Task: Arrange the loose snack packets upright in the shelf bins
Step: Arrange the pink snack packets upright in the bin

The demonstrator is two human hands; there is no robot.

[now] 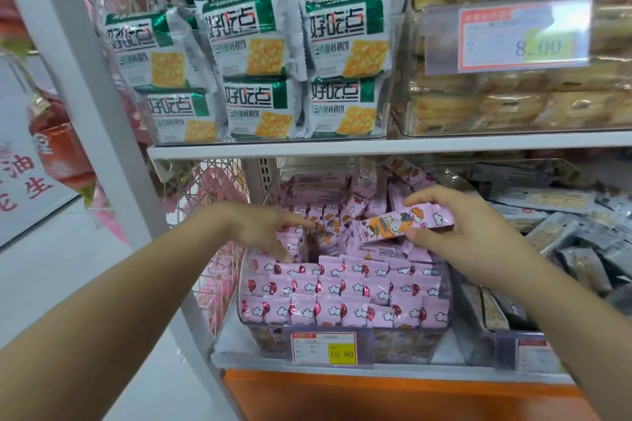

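Note:
A clear plastic bin (342,345) on the lower shelf is filled with pink snack packets (345,290); those at the front stand upright in rows, those at the back (328,195) lie in a loose heap. My right hand (468,232) pinches one pink and orange packet (403,224) lengthwise above the middle of the bin, thumb under it and fingers over its top. My left hand (270,231) reaches into the left side of the bin with fingers stretched out, touching the packets there.
On the upper shelf (342,149) stand green and white cracker packs (260,44) in a clear bin, with wrapped pastries (513,106) to their right. Grey packets (564,239) fill the bin to the right. A white shelf post (113,154) rises at left. Price tag (323,349) at the front.

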